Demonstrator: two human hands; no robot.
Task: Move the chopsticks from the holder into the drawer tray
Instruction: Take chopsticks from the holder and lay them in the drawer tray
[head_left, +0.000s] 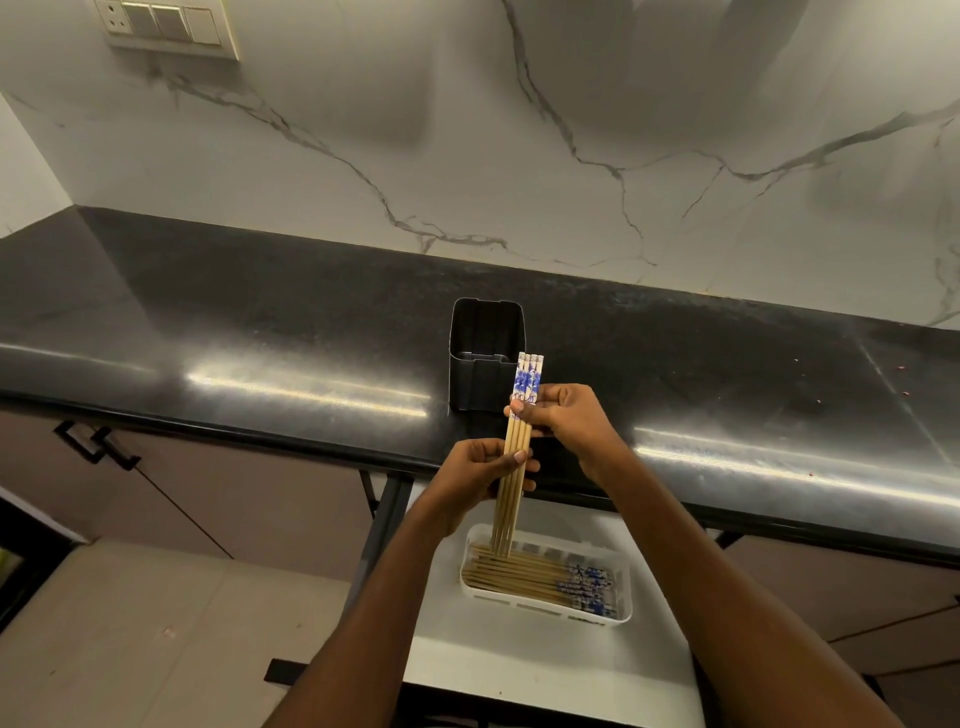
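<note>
A bundle of several wooden chopsticks (511, 499) with blue-and-white patterned tops stands nearly upright in front of the counter edge. My right hand (563, 418) grips the bundle just below the patterned part. My left hand (480, 473) holds it lower down, around the middle. The thin tips hang just above the white tray (621, 610) in the open drawer, where several more chopsticks (530, 579) lie flat with patterned ends to the right. The black square holder (485, 353) stands on the counter behind the bundle and looks empty.
The black stone counter (260, 332) runs across the view, with a marble wall behind it. The white open drawer (519, 670) sticks out below the counter edge. Cabinet doors with black handles (96, 441) are at the left. A switch plate (166, 26) is at the top left.
</note>
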